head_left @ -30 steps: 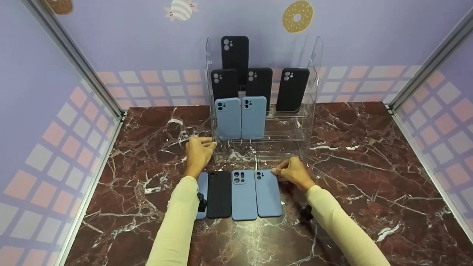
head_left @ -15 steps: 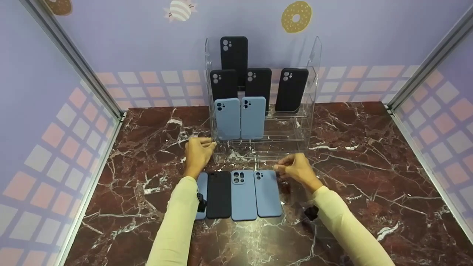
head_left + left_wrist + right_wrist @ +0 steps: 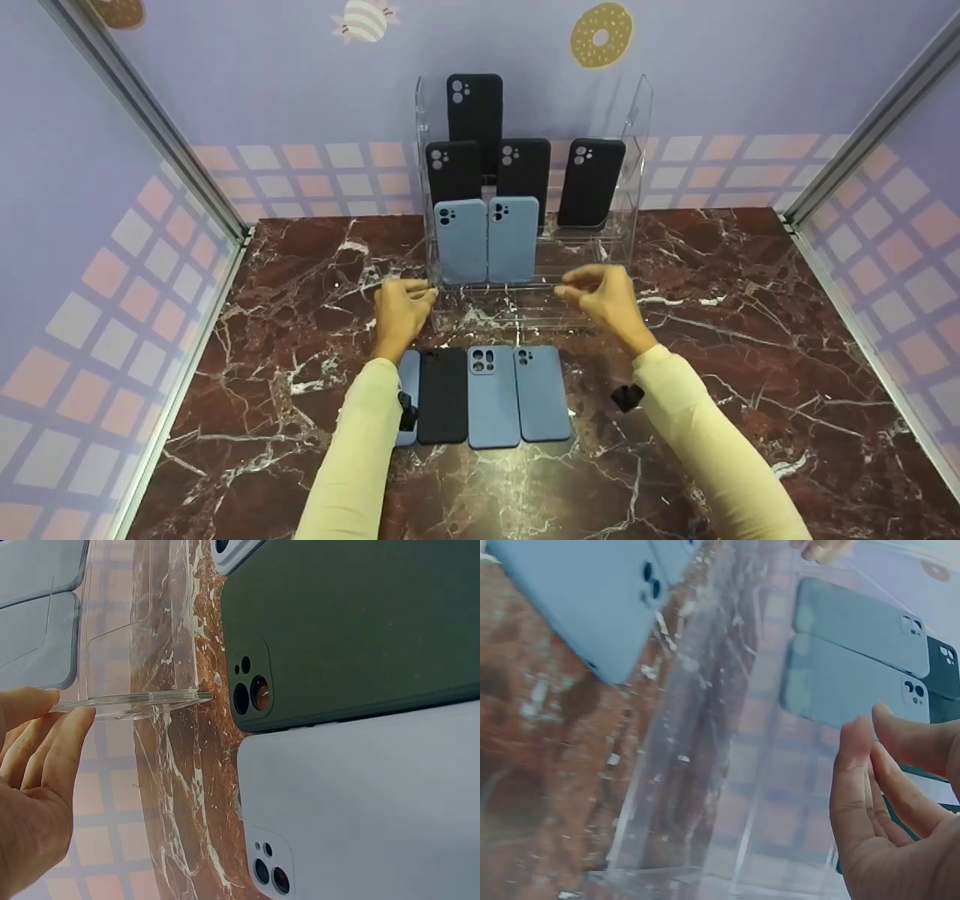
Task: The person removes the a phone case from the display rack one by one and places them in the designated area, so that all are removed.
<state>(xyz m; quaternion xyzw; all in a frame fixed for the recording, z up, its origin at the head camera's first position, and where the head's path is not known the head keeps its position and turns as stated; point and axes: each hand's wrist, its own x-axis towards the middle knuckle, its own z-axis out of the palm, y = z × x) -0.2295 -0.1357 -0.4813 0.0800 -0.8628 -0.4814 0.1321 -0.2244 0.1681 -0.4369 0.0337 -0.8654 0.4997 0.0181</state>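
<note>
My left hand [image 3: 403, 315] pinches the left side edge of a clear stepped display stand [image 3: 142, 699] between thumb and fingers. My right hand [image 3: 604, 300] hovers before the stand's lower right, fingers loosely bent and holding nothing. Two light blue phone cases [image 3: 461, 240] stand side by side on a lower tier at the left. Behind them are several black phone cases [image 3: 592, 184] on higher tiers. Flat on the table in front lie a black phone case [image 3: 443, 397], a blue case with a large camera cutout [image 3: 493, 405], another blue case [image 3: 543, 397] and one partly hidden by my left arm.
The marbled dark red table [image 3: 750, 360] extends to both sides of the stand. Purple patterned walls [image 3: 750, 75] enclose the back and sides, with metal posts at the corners. A small black device [image 3: 627, 397] sits at my right wrist.
My right hand has left the upper corner of the rightmost blue phone case and moved forward toward the stand. That case stays on the table. My left hand has kept its place.
</note>
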